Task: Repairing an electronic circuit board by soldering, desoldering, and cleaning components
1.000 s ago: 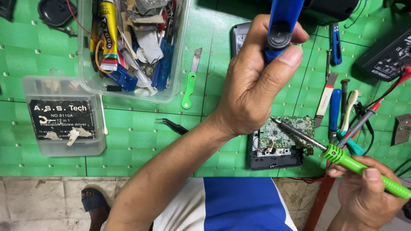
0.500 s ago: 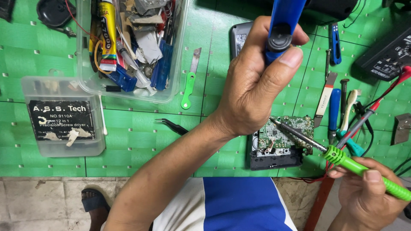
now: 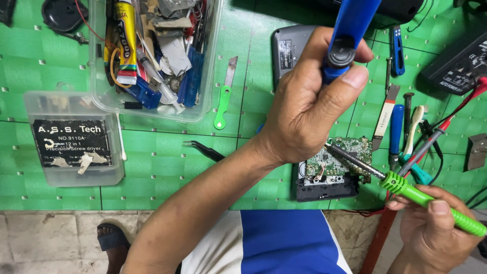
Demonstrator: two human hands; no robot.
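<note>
Left hand [image 3: 304, 109]: gripping a blue plastic pump tool [image 3: 350, 30] – thumb pressing its end, above the small green circuit board [image 3: 345, 160].
Right hand [image 3: 431, 228]: fingers holding a green-handled soldering iron [image 3: 406, 185] – its tip touching that board.

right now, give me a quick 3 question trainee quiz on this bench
1. True or false: the soldering iron tip rests on the circuit board.
2. Which hand holds the blue tool? A) left hand B) right hand C) neither
3. What lies between the clear bin and the left forearm, on the mat?

Key
1. True: the tip touches the board's near left part.
2. A: the left fingers wrap the blue tool, thumb by its dark end; the right hand grips the green iron.
3. Black tweezers.
</note>
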